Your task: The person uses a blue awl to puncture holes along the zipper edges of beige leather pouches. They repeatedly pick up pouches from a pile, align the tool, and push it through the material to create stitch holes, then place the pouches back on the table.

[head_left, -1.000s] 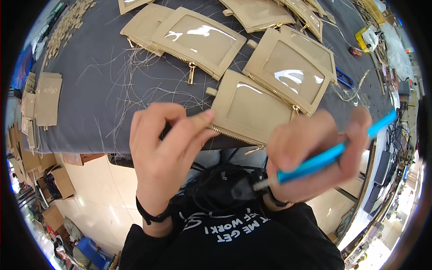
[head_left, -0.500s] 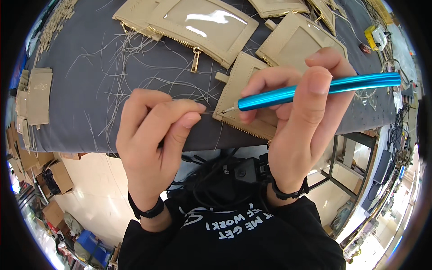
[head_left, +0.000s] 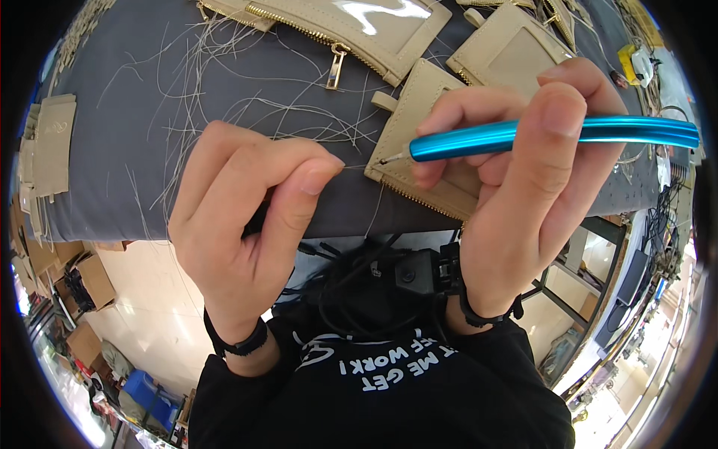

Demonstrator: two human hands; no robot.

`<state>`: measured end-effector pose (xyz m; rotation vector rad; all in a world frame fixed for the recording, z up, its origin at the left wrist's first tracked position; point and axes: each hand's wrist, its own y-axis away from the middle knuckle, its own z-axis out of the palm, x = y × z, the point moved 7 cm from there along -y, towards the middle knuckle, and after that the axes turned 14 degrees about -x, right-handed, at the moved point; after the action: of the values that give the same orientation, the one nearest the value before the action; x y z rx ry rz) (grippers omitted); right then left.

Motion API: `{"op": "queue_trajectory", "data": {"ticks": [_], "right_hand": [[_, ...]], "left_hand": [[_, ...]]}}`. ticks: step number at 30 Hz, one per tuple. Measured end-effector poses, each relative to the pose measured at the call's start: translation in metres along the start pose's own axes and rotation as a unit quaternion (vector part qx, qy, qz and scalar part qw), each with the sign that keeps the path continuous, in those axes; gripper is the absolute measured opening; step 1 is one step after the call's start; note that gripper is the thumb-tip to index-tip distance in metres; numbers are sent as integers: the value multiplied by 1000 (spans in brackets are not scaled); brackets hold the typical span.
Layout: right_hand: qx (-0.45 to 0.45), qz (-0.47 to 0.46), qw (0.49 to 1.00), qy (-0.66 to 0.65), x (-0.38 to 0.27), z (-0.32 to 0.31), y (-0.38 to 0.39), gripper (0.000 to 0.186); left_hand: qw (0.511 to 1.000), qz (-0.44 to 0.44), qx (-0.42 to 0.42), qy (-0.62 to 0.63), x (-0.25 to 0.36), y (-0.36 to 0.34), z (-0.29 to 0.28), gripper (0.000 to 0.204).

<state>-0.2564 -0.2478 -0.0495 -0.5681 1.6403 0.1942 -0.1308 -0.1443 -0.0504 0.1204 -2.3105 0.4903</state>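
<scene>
My left hand (head_left: 239, 202) is closed, thumb and forefinger pinching a thin pale thread (head_left: 354, 167). The thread runs taut to the near left corner of a beige zip pouch (head_left: 420, 88). In my right hand (head_left: 516, 202) is a shiny blue pen-shaped tool (head_left: 464, 144) with a thin metal tip. That tip sits at the stitched corner where the thread comes out; whether it touches the pouch I cannot tell. The pouch's gold zipper (head_left: 422, 199) lies along the table's front edge, and my right fingers hide part of the pouch.
More beige zip pouches with clear windows (head_left: 374, 34) lie at the back of the dark grey table (head_left: 142, 142). Loose thread ends (head_left: 299, 116) are strewn left of them. Flat beige pieces (head_left: 54, 146) are stacked at the left edge. A black boxy device (head_left: 415, 275) with cables is at my chest.
Both hands have drifted slightly apart, the left one leftward and the right one rightward with the blue tool. The table and pouches appear shifted in view. The pinched thread shows more length.
</scene>
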Motion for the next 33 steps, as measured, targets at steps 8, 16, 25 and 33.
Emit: {"op": "queue_trajectory", "data": {"ticks": [8, 16, 25, 33], "right_hand": [[-14, -24, 1000, -5, 3, -4, 0, 38], [-22, -42, 999, 22, -2, -1, 0, 38], [-7, -46, 998, 34, -4, 2, 0, 41], [-12, -67, 997, 21, -5, 4, 0, 41]], "left_hand": [[1000, -5, -3, 9, -1, 1, 1, 12], [999, 14, 27, 35, -5, 4, -2, 6], [998, 58, -14, 0, 1, 4, -1, 11], [998, 45, 33, 35, -4, 6, -6, 5]]}}
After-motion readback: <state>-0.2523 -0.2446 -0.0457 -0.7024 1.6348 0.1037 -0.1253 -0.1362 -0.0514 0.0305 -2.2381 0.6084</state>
